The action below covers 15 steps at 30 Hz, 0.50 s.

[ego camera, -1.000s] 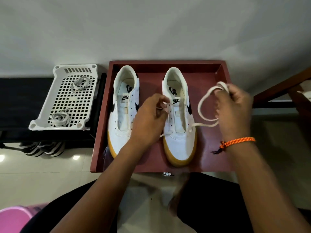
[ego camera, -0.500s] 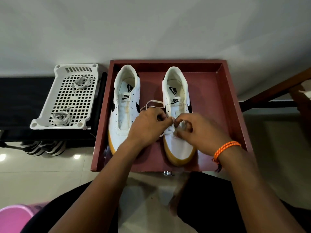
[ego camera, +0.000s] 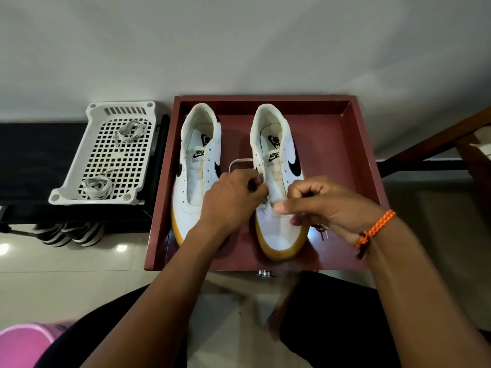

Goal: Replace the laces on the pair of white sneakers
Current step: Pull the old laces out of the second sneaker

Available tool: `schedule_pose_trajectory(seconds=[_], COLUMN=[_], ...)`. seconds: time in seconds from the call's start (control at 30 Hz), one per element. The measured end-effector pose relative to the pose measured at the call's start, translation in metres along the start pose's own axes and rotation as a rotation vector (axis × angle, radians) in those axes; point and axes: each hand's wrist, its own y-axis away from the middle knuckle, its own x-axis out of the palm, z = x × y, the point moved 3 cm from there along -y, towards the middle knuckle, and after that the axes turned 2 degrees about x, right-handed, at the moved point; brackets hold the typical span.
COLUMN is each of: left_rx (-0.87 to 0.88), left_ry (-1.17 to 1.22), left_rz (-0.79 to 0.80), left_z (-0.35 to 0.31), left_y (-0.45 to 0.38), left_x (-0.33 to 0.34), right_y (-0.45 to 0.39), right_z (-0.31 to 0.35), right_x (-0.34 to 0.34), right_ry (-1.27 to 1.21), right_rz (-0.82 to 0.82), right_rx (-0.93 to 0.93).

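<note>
Domestic interior, likely an entry or shoe-storage corner. Glossy pale floor tiles (ego camera: 66, 264) reflecting ceiling lights. Plain off-white painted wall (ego camera: 239, 43) behind. Low black shoe rack (ego camera: 32, 166) at left, striped black-and-white footwear (ego camera: 69, 233) tucked under it, white perforated plastic basket (ego camera: 79, 155) on top. Dark red wooden tray (ego camera: 353, 144) at floor level. Pink plastic tub (ego camera: 21, 346) at lower left corner.

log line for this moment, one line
step: lacing right-hand sneaker | left hand: pinches lace | right hand: at lower eyelets | other sneaker: unlaced
</note>
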Motion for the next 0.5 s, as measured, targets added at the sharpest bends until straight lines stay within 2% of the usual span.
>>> schedule_pose_trajectory(seconds=[0.1,0.2,0.23,0.27,0.33,0.37,0.4,0.43,0.5], left_rx=[0.034,0.058,0.058,0.055,0.046,0.045,0.048,0.054,0.074], left_ry=[-0.006,-0.003,0.023,0.064,0.122,0.134,0.141,0.142,0.127], left_rz=[-0.018,-0.017,-0.012,-0.005,0.005,0.003,-0.003,-0.014,-0.037], left_z=[0.001,-0.003,-0.003,-0.004,-0.004,-0.005,-0.005,-0.006,-0.007], left_y=[-0.001,-0.001,-0.001,-0.001,-0.001,-0.001,-0.001,-0.001,0.0], left_x=[-0.002,-0.001,0.0,0.0,0.0,0.001,0.002,0.003,0.003], right_y=[0.004,0.001,0.0,0.0,0.001,0.002,0.002,0.0,-0.008], right_z=[-0.002,-0.003,-0.006,-0.009,-0.006,-0.002,0.002,0.005,0.004], right_x=[-0.004,-0.004,-0.009,-0.017,-0.028,-0.027,-0.023,-0.017,0.001], right_ry=[-0.374,-0.445,-0.347,-0.13,0.476,0.66,0.727,0.732,0.805], right_rz=[-0.057,-0.195,-0.303,-0.457,-0.79,-0.886,-0.89,-0.819,-0.611], right_rx=[0.112,0.166,0.158,0.109,-0.089,-0.193,-0.283,-0.361,-0.348])
